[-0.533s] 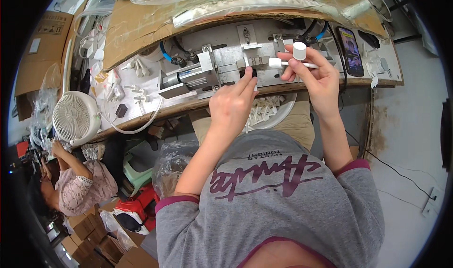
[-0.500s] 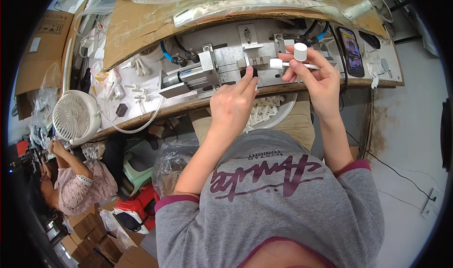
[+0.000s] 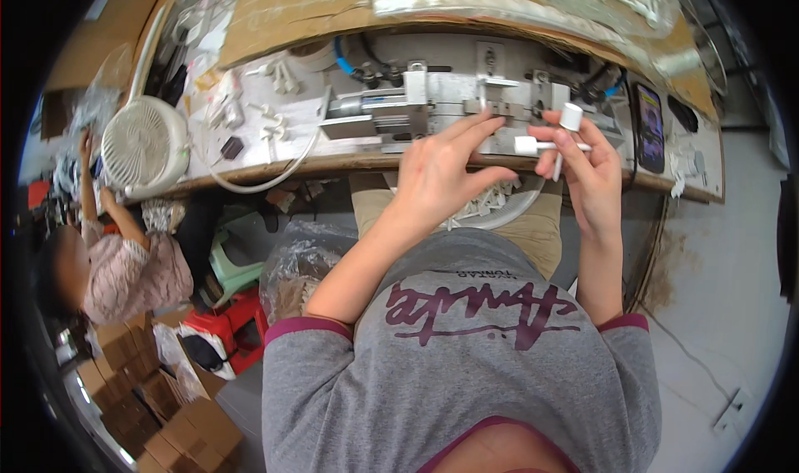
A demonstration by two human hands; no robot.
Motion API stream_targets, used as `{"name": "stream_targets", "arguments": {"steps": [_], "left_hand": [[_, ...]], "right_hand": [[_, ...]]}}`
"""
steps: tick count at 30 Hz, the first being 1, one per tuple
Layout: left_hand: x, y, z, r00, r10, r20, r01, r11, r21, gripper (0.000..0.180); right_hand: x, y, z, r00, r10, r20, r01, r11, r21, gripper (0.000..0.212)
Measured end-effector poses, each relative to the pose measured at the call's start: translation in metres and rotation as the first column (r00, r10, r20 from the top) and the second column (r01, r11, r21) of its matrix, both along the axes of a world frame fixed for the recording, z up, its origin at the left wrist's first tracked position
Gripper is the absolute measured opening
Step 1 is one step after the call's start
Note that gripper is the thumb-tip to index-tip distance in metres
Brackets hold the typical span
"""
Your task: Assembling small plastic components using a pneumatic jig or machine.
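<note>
My left hand (image 3: 437,169) is open, thumb spread out and fingers stretched to the metal clamping fixture (image 3: 503,109) on the bench. Its fingertips are at a thin white upright piece (image 3: 483,97) in the fixture; whether they touch it I cannot tell. Between the fingers and thumb of my right hand (image 3: 589,169) are two white plastic capped stems. One cap (image 3: 571,117) points up and the other cap (image 3: 526,146) points left, toward the fixture. Below my hands, a round white basin (image 3: 526,205) of small white plastic parts rests at my lap, partly hidden by my left hand.
A metal cylinder unit (image 3: 374,111) with blue hoses stands left of the fixture. Cardboard (image 3: 308,23) overhangs the bench's back. At right lies a phone (image 3: 651,127). A white fan (image 3: 146,144) and loose white parts (image 3: 270,123) are at left. A co-worker (image 3: 133,265) sits far left.
The whole view has shifted, with the bench now further right. My left thumb has spread away from the fingers. My right hand keeps its two capped stems.
</note>
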State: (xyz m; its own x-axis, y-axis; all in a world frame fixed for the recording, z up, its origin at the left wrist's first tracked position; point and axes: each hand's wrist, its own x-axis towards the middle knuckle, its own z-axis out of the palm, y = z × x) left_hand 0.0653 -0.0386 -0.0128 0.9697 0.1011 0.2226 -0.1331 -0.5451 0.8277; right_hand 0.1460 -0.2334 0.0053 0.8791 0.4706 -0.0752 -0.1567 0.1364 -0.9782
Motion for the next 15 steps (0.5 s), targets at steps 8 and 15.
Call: {"name": "stream_targets", "arguments": {"steps": [8, 15], "left_hand": [[-0.010, 0.002, 0.013, 0.986, -0.101, -0.131, -0.028, 0.678, -0.734, 0.035], [-0.021, 0.006, -0.011, 0.949, 0.121, 0.290, -0.086, 0.988, -0.128, 0.032]], "right_hand": [[0.001, 0.015, 0.003, 0.989, 0.052, 0.139, -0.032, 0.989, -0.142, 0.029], [0.016, -0.010, -0.009, 0.780, -0.009, 0.626, 0.250, 0.921, -0.298, 0.018]]}}
